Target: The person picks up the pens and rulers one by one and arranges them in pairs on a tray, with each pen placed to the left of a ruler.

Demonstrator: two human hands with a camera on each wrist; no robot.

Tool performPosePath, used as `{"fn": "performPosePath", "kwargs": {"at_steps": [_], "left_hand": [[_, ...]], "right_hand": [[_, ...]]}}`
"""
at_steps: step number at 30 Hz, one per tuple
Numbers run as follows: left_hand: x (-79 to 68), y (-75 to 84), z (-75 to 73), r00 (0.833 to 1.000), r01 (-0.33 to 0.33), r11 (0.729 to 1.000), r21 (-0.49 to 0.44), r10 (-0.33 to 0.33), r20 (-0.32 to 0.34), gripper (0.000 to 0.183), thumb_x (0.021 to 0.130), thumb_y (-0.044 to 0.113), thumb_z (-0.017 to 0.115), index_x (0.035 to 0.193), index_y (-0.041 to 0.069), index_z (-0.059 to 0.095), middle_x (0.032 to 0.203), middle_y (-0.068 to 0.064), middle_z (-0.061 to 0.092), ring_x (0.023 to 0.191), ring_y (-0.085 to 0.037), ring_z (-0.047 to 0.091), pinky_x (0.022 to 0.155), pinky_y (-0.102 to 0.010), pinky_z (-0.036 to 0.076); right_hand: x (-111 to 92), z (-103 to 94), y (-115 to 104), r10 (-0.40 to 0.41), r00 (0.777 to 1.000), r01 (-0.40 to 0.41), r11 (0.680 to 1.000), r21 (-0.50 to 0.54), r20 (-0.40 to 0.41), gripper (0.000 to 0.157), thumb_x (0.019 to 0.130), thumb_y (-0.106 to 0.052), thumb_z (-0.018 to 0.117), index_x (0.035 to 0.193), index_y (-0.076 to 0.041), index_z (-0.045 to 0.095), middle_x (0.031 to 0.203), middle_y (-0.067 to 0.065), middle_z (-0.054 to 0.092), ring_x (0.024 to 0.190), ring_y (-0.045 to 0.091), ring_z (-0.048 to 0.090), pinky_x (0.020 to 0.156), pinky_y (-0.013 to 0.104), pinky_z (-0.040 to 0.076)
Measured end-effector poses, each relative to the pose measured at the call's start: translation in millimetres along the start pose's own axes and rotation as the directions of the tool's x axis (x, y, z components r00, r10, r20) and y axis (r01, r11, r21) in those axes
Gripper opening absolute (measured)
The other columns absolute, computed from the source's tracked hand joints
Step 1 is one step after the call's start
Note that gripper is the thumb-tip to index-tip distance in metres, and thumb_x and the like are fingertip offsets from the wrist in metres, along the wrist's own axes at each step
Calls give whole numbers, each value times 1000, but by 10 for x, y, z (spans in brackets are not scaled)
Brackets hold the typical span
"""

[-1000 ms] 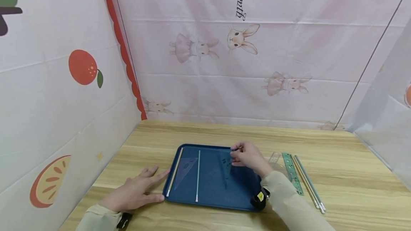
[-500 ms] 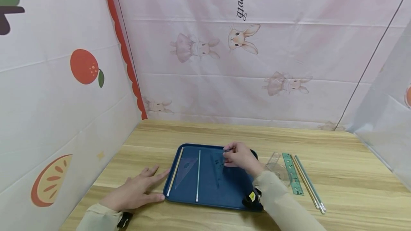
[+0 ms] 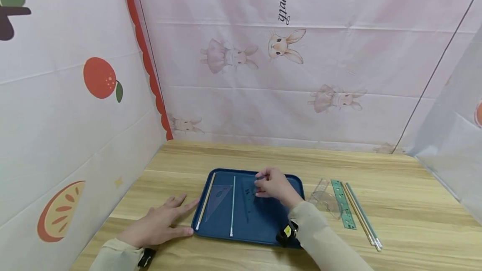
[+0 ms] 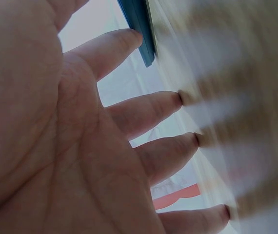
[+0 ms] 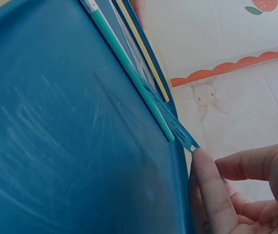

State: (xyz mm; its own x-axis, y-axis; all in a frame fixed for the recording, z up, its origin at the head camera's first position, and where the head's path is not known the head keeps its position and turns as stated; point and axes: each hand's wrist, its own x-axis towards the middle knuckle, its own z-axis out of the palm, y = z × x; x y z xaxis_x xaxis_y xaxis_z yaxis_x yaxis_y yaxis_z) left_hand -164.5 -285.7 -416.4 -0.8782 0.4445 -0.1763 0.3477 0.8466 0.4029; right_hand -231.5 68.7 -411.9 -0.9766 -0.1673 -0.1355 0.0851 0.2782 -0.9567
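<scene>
Right hand [image 3: 274, 186] is swinging a thin, translucent teal plastic template with cut-outs [image 3: 247, 194] towards nine o'clock!
Head view: it's crossing the rectangular blue plastic tray [image 3: 263, 225], on the three-o'clock side of a slim green pencil [image 3: 232, 206]; compared with a second ago the gap is closing, probably bringing the two side by side. The cream sleeve [image 3: 325, 233] is uncovering more of the clear plastic drawing pieces [image 3: 327, 202] at three o'clock, while the left hand [image 3: 162, 223] is resting at nine, as before. Left wrist view: its fingers [image 4: 144, 109] are standing apart, gripping nothing, one tip apparently meeting the tray's edge at twelve. Right wrist view: at five o'clock, thumb and fingers are pinching the template's end, its far end pointing to eleven; whether it's touching the pencil, I can't tell.
</scene>
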Motion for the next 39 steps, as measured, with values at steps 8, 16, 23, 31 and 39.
{"fn": "performPosePath", "kwargs": {"at_steps": [8, 16, 23, 31, 39], "left_hand": [[-7, 8, -6, 1000, -2, 1000, -5, 2, -5, 85, 96, 63, 71, 168, 31, 38, 174, -29, 27, 155, -65, 27, 96, -99, 22], [-4, 5, -9, 1000, 2, 1000, -9, -2, -1, 86, 96, 63, 71, 168, 31, 38, 174, -29, 27, 155, -66, 26, 97, -99, 22], [1, -9, -11, 1000, 0, 1000, -15, 0, 7, 86, 96, 63, 71, 168, 32, 37, 175, -28, 26, 156, -65, 25, 97, -99, 21], [10, -22, -5, 1000, 1, 1000, -4, -1, 2, 86, 95, 64, 71, 168, 32, 37, 175, -28, 26, 156, -65, 26, 97, -99, 22], [2, -15, -1, 1000, -6, 1000, -8, 6, -2, 86, 95, 63, 71, 168, 32, 37, 175, -28, 26, 155, -66, 25, 96, -99, 21]], "right_hand": [[6, 71, 2, 1, 1000, -1, 1000, 4, 16, 25, 105, -3, 63, 128, 8, 61, 94, 14, 64, 77, 19, 71, 78, 35, 67], [-7, 142, -5, -3, 1000, 3, 1000, -6, 17, 25, 105, -3, 64, 128, 7, 61, 94, 15, 66, 81, 20, 73, 77, 36, 67], [-5, 180, -3, -5, 1000, 5, 1000, -26, 30, 24, 104, -1, 65, 126, 7, 62, 95, 16, 68, 82, 20, 75, 77, 36, 67], [-24, 198, 15, 5, 999, -3, 999, -40, 48, 24, 103, 1, 65, 126, 8, 63, 94, 15, 66, 82, 20, 77, 80, 36, 67], [-20, 202, 33, 6, 998, -1, 997, -80, 58, 24, 103, 1, 65, 126, 6, 65, 95, 16, 65, 83, 19, 78, 80, 35, 67]]}}
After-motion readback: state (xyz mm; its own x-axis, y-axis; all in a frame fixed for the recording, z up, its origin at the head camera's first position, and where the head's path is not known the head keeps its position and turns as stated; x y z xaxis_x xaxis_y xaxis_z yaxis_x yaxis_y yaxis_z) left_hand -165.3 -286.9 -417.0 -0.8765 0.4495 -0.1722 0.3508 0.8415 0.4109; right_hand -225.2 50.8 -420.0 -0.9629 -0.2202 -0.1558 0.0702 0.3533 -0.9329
